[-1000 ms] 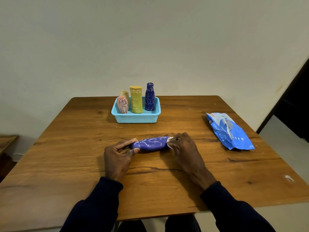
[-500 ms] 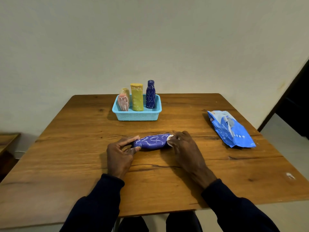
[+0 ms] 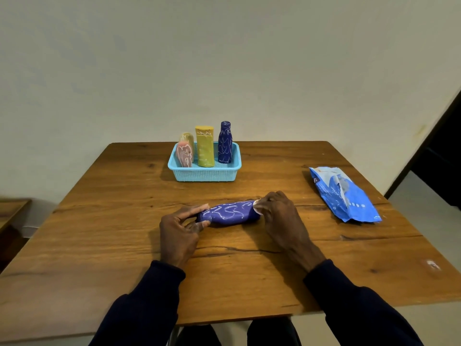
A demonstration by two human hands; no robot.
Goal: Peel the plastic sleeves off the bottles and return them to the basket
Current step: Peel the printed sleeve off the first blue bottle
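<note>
Wooden table (image 3: 99, 245) fills lower view. Blue foil bag (image 3: 344, 196) lies flat near right edge. Turquoise basket (image 3: 207, 174) at far centre holds four upright sleeved bottles: yellow bottle (image 3: 205, 148), dark blue bottle (image 3: 224, 143), pink bottle (image 3: 184, 154), tan bottle (image 3: 187, 137) behind pink. Purple sleeved bottle (image 3: 229, 212) lies on its side at table centre, well short of basket. Right hand (image 3: 282, 216) curled over its right end, fingertips pinching where white shows. Left hand (image 3: 178, 233) pinches narrow left end between thumb and forefinger.
</note>
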